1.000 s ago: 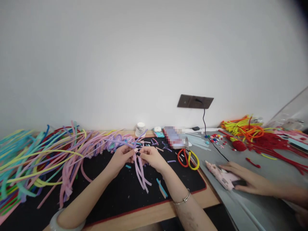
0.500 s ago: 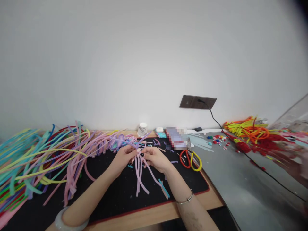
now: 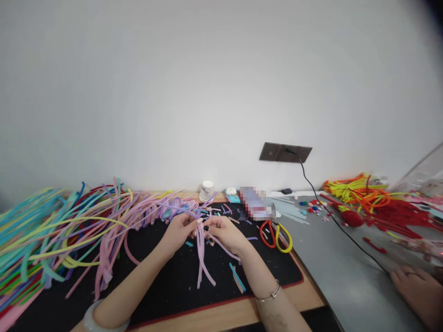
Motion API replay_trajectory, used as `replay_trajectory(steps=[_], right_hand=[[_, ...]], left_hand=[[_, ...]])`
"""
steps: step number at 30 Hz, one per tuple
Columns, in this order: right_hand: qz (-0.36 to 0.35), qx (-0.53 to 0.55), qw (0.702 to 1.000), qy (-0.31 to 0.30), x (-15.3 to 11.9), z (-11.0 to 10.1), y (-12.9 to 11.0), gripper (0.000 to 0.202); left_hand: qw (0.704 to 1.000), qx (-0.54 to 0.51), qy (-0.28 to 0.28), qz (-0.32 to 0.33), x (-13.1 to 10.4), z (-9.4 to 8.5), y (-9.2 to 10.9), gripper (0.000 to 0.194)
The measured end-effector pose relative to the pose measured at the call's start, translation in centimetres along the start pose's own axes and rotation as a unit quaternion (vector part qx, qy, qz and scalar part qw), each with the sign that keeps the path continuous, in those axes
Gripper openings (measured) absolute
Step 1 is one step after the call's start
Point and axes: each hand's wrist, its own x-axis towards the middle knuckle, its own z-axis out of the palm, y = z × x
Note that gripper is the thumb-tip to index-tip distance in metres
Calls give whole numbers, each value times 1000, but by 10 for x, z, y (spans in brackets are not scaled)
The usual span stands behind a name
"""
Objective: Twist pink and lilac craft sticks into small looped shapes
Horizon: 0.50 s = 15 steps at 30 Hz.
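A small bunch of pink and purple pipe cleaners (image 3: 200, 258) is pinched between my two hands above the black mat (image 3: 162, 281). My left hand (image 3: 180, 232) grips the bunch near its upper part, thumb against fingers. Close beside it, my right hand (image 3: 221, 233) pinches strands of the same bunch. Several long ends hang down toward me, and purple ends stick up above my fingers. The exact spot where the strands meet is hidden behind my fingertips. Short cut pieces lie on the mat around my hands.
Many long pipe cleaners (image 3: 83, 230) spread across the left side. Scissors (image 3: 277, 236) with red and yellow handles lie right of my hands, below a blurred box (image 3: 255, 203). A paper cup (image 3: 206, 190) stands by the wall. At right, a black cable (image 3: 341, 226) and another person's hand (image 3: 415, 288).
My hands stay at the bunch with small finger shifts; the strand ends have moved slightly. The other person's hand has moved down toward the grey table. The view has tilted a little.
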Motion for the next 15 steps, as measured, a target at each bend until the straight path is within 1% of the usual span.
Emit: replay_trajectory(steps=[4, 6, 9, 12, 15], right_hand=[[-6, -10, 1000, 11, 1, 1, 4, 8], [-16, -38, 999, 14, 3, 0, 7, 11], [-25, -83, 996, 3, 4, -1, 8, 19], [-29, -104, 994, -4, 3, -2, 7, 21], [-32, -115, 993, -3, 2, -3, 6, 26]], left_hand=[[1000, 2, 25, 17, -1, 1, 2, 33], [1000, -6, 24, 13, -1, 1, 1, 35], [999, -33, 2, -13, -1, 0, 0, 36], [996, -57, -22, -57, 0, -3, 1, 36], [994, -68, -28, -76, 0, -5, 2, 36]])
